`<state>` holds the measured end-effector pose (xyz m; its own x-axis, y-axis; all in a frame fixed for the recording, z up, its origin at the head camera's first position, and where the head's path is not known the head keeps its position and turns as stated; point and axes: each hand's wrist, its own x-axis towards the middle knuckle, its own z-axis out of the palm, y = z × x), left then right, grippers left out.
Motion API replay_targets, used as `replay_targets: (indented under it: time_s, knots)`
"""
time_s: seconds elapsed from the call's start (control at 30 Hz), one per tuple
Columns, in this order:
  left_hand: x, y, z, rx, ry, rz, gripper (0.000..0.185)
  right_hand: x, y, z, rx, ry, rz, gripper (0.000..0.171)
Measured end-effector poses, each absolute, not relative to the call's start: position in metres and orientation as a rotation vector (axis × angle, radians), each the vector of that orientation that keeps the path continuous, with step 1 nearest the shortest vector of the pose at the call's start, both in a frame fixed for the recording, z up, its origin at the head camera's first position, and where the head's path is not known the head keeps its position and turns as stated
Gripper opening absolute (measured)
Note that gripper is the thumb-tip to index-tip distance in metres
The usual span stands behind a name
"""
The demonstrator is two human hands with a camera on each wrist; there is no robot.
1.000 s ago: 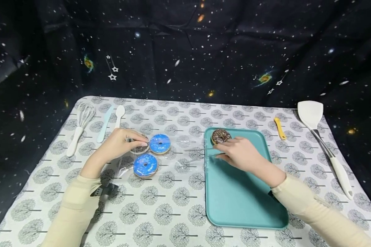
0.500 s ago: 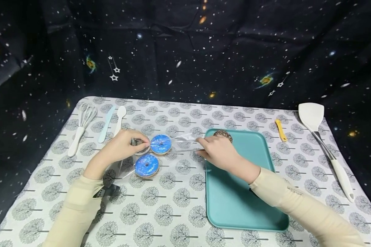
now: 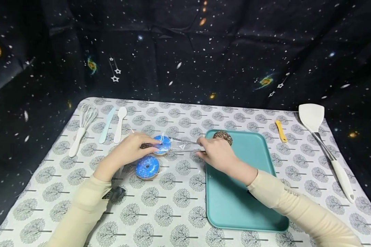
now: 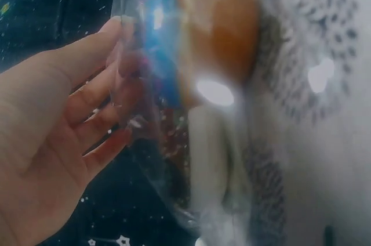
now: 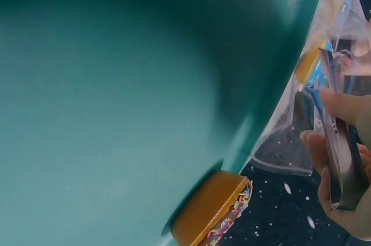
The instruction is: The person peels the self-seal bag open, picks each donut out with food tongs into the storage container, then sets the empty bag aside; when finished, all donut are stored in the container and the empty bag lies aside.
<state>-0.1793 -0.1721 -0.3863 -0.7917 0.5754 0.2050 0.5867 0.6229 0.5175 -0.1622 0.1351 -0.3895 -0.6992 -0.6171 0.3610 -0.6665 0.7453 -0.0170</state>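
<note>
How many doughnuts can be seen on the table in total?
3 clearly: one chocolate doughnut on the teal tray, and two blue doughnuts inside the clear bag. A dark one may be hidden under the left hand.

Two blue donuts (image 3: 147,167), two chocolate donuts (image 3: 223,136), one tray (image 3: 244,192), five utensils (image 3: 84,127).

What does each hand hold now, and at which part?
The right hand grips metal tongs at their handle end. The left hand holds the clear plastic bag around the blue doughnut.
</note>
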Motion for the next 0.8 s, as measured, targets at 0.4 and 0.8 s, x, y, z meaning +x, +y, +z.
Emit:
replay_targets:
  time_s: [0.4,0.8]
  knots:
    - [-0.173,-0.166,-0.381,-0.892,-2.846,-0.871,0.006,-0.165,0.141,-0.388,0.954,-2.8,0.4,0.038]
    - [-0.171,-0.172,-0.368,-0.753,-2.812,-1.086,0.01,-0.162,0.141,-0.382,0.928,-2.914,0.537,0.04]
